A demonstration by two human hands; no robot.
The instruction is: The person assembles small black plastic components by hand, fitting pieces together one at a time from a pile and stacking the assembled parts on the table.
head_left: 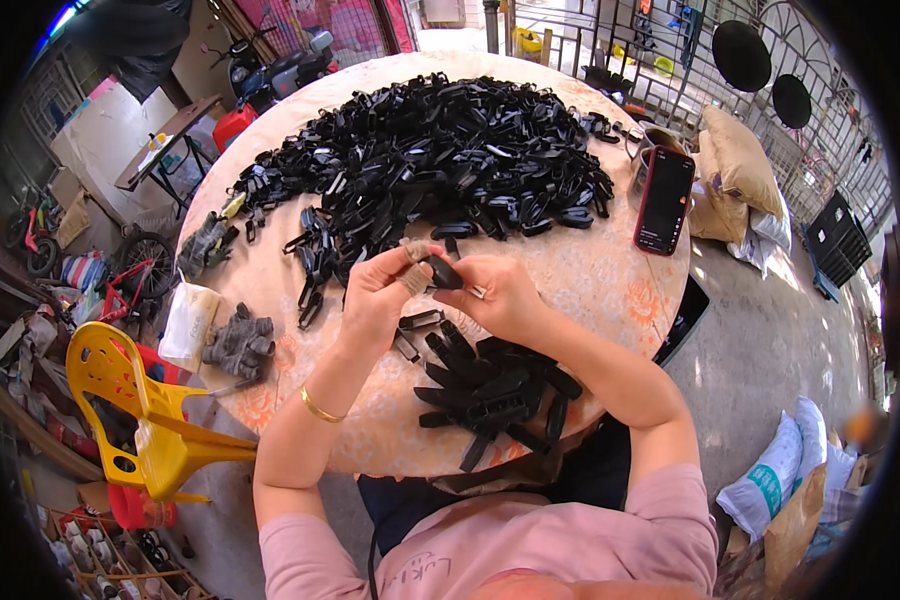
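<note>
Black plastic clips lie in a small heap (495, 395) at the near edge of the round tabletop (590, 280), just below both hands. The left hand (380, 295) and right hand (500, 295) meet above it, fingers closed together on one small black clip (442, 272); the left fingertips look wrapped in pale tape. A slip seems likely here: the piece is tiny and pinched only at its ends, so a twist could flick it into the heap or off the edge. Left of the hands sit grey gloves (240, 343) and a white bag (187, 325). Farther back spreads a large pile of black clips (440, 150), with a red-cased phone (664, 200) lying dark-screened at the right. On the floor, lower right, a white sack (770, 480) bears green print.
</note>
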